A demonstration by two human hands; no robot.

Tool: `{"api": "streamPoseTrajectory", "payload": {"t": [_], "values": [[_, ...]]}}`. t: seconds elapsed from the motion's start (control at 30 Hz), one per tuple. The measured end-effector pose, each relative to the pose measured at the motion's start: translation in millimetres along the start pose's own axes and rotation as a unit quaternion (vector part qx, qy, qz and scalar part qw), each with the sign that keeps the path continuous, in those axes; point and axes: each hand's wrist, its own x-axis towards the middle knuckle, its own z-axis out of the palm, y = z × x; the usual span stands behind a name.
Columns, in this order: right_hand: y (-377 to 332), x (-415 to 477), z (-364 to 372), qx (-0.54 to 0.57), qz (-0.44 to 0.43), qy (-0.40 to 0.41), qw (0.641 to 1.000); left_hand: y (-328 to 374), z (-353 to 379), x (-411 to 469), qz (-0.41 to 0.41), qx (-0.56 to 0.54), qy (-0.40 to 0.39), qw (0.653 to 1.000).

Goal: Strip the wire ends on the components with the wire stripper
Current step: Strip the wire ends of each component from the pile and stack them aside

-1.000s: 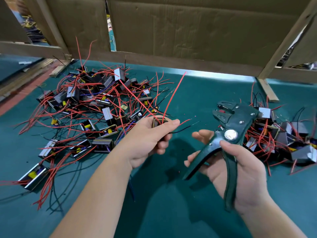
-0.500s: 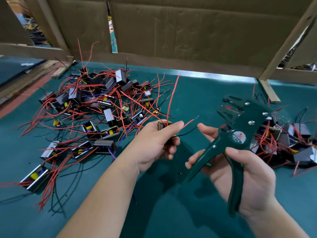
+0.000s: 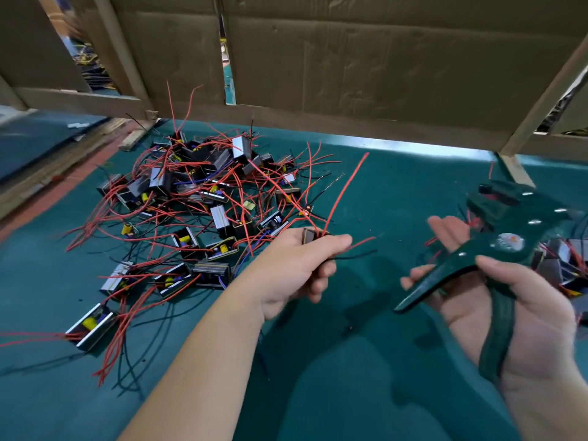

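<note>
Though blurred, dark-green wire stripper [image 3: 506, 241], handles apart.

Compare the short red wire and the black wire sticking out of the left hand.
The short red wire is red, the black wire black. The red wire lies above the black wire. Both stick out of the left hand, which grips a component, toward the wire stripper in the right hand, short of it.

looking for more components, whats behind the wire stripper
Behind the wire stripper, held in the right hand, lies a pile of components with red wires. The tool and hand cover most of it.
</note>
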Motion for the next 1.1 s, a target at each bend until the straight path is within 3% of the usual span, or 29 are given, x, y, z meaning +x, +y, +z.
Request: {"api": "streamPoseTrajectory", "payload": {"t": [0.23,0.37,0.53,0.6,0.67,0.73,0.8,0.87,0.93,1.0,1.1], "values": [[12.5,-5.4,3.1,-0.019,0.097,-0.089,0.991,0.3,16.4,2.2,-0.05,-0.071,-0.032,0.996],[23.8,-7.5,8.5,-0.029,0.129,-0.127,0.983,-7.4,25.0,2.2,0.034,0.038,0.005,0.999],[21.6,-6.1,7.8,-0.016,0.083,-0.087,0.993,-4.9,19.7,-0.2,0.136,0.073,-0.012,0.988],[15.4,-3.8,2.9,-0.03,0.021,-0.033,0.999,0.7,10.6,-2.6,0.258,0.097,0.104,0.956],[5.9,-1.4,-4.4,-0.068,-0.061,0.016,0.996,8.2,-8.7,-5.4,0.37,0.099,0.27,0.883],[-2.4,1.1,-13.8,-0.114,-0.126,0.042,0.985,11.8,-36.1,-7.1,0.41,0.116,0.422,0.8],[-7.4,2.7,-21.5,-0.146,-0.153,0.077,0.974,8.1,-65.6,-7.9,0.37,0.204,0.538,0.729],[-10.3,4.3,-28.0,-0.171,-0.157,0.105,0.967,0.2,-88.3,-5.0,0.23,0.278,0.591,0.721],[-11.2,4.7,-26.4,-0.182,-0.149,0.116,0.965,-7.5,-101.2,-0.8,0.029,0.346,0.57,0.745],[-10.7,5.6,-27.8,-0.186,-0.158,0.129,0.961,-13.5,-105.6,2.1,-0.104,0.43,0.502,0.743],[-8.4,5.2,-27.3,-0.188,-0.193,0.132,0.954,-18.3,-107.0,4.3,-0.129,0.489,0.474,0.721]]}}
